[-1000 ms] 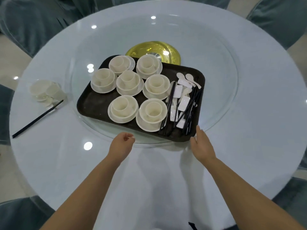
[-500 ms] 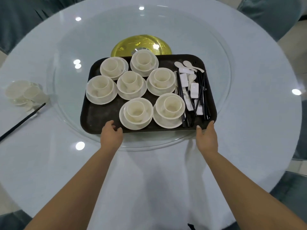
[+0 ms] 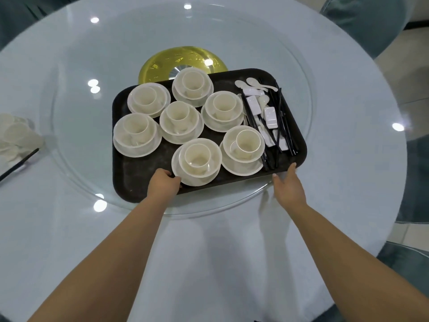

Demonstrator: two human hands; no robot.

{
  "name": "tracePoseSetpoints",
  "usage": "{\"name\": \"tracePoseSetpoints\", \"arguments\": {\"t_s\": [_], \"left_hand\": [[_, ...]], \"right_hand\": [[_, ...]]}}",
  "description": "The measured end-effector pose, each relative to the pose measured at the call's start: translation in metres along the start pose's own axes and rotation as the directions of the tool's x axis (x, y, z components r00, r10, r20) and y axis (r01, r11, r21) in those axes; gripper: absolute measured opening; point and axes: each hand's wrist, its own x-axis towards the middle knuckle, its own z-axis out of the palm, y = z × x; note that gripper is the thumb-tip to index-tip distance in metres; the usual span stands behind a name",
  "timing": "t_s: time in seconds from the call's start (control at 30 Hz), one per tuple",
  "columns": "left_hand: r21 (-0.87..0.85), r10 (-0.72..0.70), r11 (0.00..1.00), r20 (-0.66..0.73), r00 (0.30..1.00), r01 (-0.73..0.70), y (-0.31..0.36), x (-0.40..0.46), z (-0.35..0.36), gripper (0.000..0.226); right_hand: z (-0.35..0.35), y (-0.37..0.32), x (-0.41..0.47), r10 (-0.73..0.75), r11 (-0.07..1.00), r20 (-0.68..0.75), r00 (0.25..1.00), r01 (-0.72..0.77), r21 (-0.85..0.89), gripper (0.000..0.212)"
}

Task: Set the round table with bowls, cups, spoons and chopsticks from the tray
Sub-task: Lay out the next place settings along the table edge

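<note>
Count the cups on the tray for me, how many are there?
7, each in a bowl on the tray: back row; middle row; front row. More dishes at the table's far left are too blurred to count.

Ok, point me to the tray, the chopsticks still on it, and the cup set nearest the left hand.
tray [image 3: 130,180], head view, bare near-left floor.
chopsticks [image 3: 282,117], head view, mid-shaft of the bundle.
nearest cup set [image 3: 197,156], head view, inside the cup.

Cups in bowls [image 3: 197,159] fill the tray [image 3: 130,177]; chopsticks [image 3: 282,126] lie on its right.
</note>
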Motion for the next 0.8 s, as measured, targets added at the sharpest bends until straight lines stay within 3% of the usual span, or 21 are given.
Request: {"name": "tracePoseSetpoints", "arguments": {"t_s": [0.1,0.27,0.4,0.5,0.7,0.8], "left_hand": [[0.003,0.018,1.0,0.016,1.0,-0.018,0.006,0.002,0.003,0.012],[-0.095,-0.005,0.995,0.039,0.999,0.008,0.01,-0.001,0.006,0.024],[-0.163,-0.043,0.985,0.068,0.997,0.054,0.011,-0.008,-0.003,0.022],[-0.182,-0.049,0.981,0.075,0.996,0.063,0.003,-0.019,-0.008,0.017],[-0.182,-0.004,0.983,0.028,1.0,0.009,-0.024,-0.048,-0.023,0.014],[-0.19,0.009,0.982,0.006,1.0,-0.007,-0.04,-0.065,-0.03,0.014]], "right_hand": [[-0.001,-0.002,-0.001,0.01,1.0,0.007,1.0,-0.01,0.0,0.072],[0.007,-0.006,-0.022,0.018,0.993,-0.047,0.999,-0.013,0.116,0.067],[0.018,-0.009,-0.043,-0.011,0.985,-0.151,0.988,0.037,0.171,0.038],[0.028,-0.018,-0.057,-0.066,0.968,-0.064,0.996,0.08,0.237,0.015],[0.053,-0.061,-0.085,-0.187,0.901,0.132,0.974,0.116,0.417,0.023],[0.066,-0.079,-0.096,-0.237,0.899,0.207,0.949,0.134,0.417,0.028]]}}
